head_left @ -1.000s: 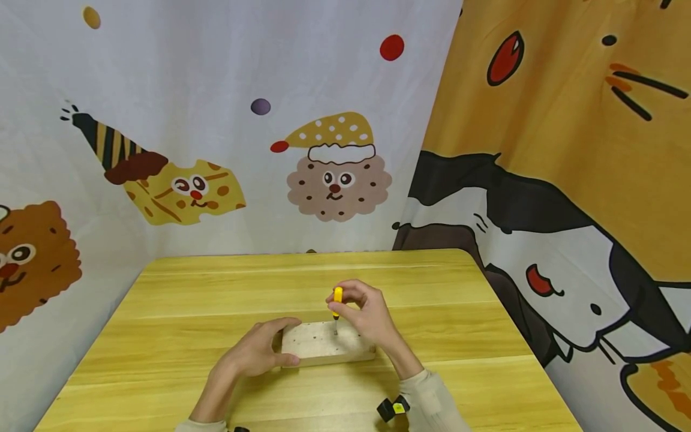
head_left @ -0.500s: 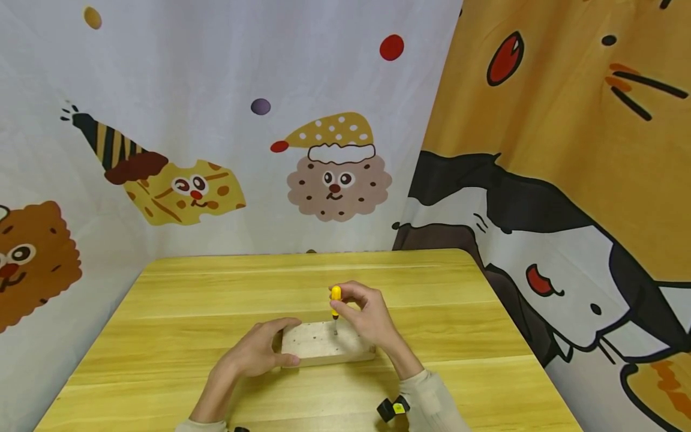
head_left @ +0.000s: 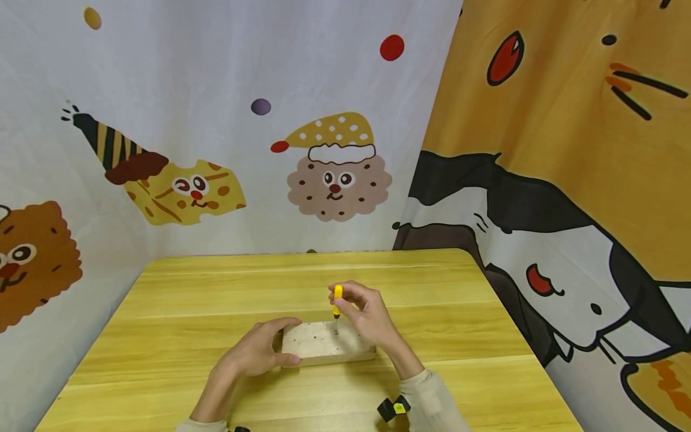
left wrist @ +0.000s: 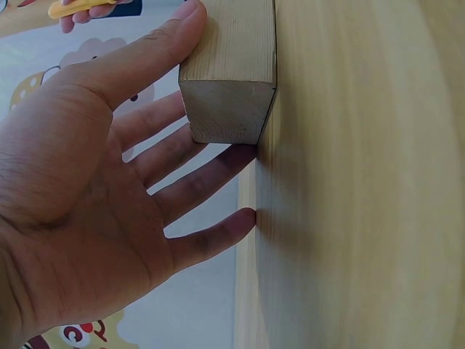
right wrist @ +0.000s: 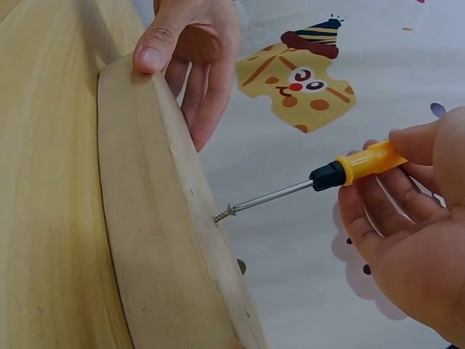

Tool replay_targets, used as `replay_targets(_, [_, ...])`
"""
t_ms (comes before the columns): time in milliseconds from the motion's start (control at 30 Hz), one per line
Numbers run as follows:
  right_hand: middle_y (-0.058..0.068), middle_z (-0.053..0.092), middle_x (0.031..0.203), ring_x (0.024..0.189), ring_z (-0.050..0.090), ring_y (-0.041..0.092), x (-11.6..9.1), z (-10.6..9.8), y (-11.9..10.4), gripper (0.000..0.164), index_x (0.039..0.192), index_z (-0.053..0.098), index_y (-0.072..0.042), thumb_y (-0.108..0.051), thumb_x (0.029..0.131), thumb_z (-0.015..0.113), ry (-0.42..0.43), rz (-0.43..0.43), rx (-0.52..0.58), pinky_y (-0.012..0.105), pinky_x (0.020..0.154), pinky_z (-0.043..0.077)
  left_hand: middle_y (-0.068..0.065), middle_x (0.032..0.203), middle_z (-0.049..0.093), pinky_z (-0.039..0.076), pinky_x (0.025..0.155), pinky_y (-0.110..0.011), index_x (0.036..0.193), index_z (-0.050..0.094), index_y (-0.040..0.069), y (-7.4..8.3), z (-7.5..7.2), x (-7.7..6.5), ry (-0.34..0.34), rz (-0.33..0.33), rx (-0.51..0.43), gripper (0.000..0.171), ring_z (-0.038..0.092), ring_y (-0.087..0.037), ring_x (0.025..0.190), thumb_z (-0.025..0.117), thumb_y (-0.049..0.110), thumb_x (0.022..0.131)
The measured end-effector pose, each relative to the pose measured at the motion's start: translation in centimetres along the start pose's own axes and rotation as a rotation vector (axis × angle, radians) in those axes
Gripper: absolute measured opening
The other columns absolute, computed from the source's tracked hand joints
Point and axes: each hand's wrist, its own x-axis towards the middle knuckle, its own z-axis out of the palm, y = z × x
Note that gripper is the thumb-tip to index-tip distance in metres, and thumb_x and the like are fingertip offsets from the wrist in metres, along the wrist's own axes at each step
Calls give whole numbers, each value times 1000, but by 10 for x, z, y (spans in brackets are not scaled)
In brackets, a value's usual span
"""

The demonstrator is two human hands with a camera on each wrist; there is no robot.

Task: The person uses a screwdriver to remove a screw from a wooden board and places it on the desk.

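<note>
A pale wooden block lies flat on the table, with small dark holes in its top. My left hand holds its left end, thumb on the near side and fingers along the far side. My right hand pinches the yellow handle of a screwdriver with a black collar. The screwdriver stands nearly upright over the block. In the right wrist view its metal tip meets the head of a screw, whose threaded shank is partly sunk in the block. The block's square end shows in the left wrist view.
The wood-grain table extends around the block. A small black and yellow object is by the right sleeve at the near edge. A curtain with cartoon prints hangs behind the table and on both sides.
My right fingers have shifted slightly on the screwdriver handle, whose top swayed a little left and then back right. The left hand and the block have stayed in place.
</note>
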Motion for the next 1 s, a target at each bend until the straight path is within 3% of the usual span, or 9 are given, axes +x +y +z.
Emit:
replay_targets(400, [16,82,120,109,80,27,-2,-10,-4,24,135,77,-5,-9,114,66,36,5,3,26,100,67,-19,168,60,37,132,-78,161,60,10,-1,2,0,-2,-1,13,86,50,-52,159,97,38,89])
replay_targets(633, [18,82,121,109,79,20,-4,-18,-2,23,134,77,-3,-6,113,67,57,27,19,25,99,68,-20,168,60,37,131,-78,161,60,7,-1,1,-1,-12,14,18,86,50,-53,159,97,39,90])
replay_targets(767, [19,82,120,109,81,25,-4,-24,0,22,132,78,-4,-5,112,69,82,17,17,26,98,69,-21,168,59,39,130,-78,161,59,6,-1,1,-2,-13,30,22,86,50,-53,159,95,41,92])
replay_targets(1000, [19,83,118,107,81,40,-6,-39,3,23,133,78,-3,-6,111,71,111,-11,-18,25,98,68,-20,166,61,47,126,-75,157,63,6,3,3,2,60,92,47,76,56,-51,154,90,46,98])
